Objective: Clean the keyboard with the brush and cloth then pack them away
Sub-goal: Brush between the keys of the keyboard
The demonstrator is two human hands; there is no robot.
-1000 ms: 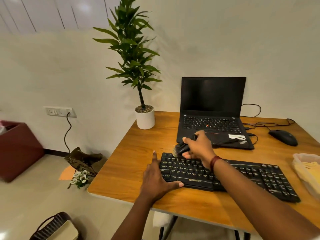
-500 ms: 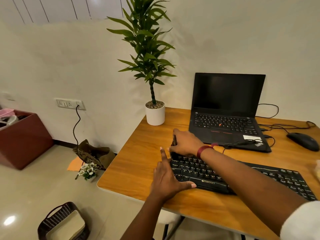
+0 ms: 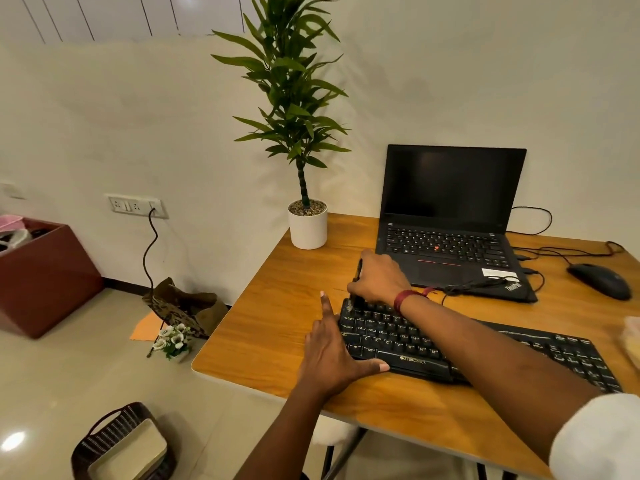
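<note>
A black keyboard (image 3: 398, 341) lies on the wooden desk (image 3: 277, 323), running from the middle to the right edge. My right hand (image 3: 379, 278) grips a dark brush (image 3: 356, 285) held nearly upright, its bristles down on the keyboard's far left corner. My left hand (image 3: 332, 355) lies flat against the keyboard's left end, index finger pointing away and thumb along the front edge. A yellowish thing (image 3: 632, 341), cut off at the right edge, may be the cloth; I cannot tell.
An open black laptop (image 3: 450, 216) stands behind the keyboard, with cables and a black mouse (image 3: 601, 281) to its right. A potted plant (image 3: 306, 223) sits at the desk's far left corner. On the floor are a basket (image 3: 121, 445) and a maroon bin (image 3: 41, 275).
My right hand has swept the brush from lying sideways above the top row to standing upright at the keyboard's far left corner. My view turned left. My left hand stayed put.
</note>
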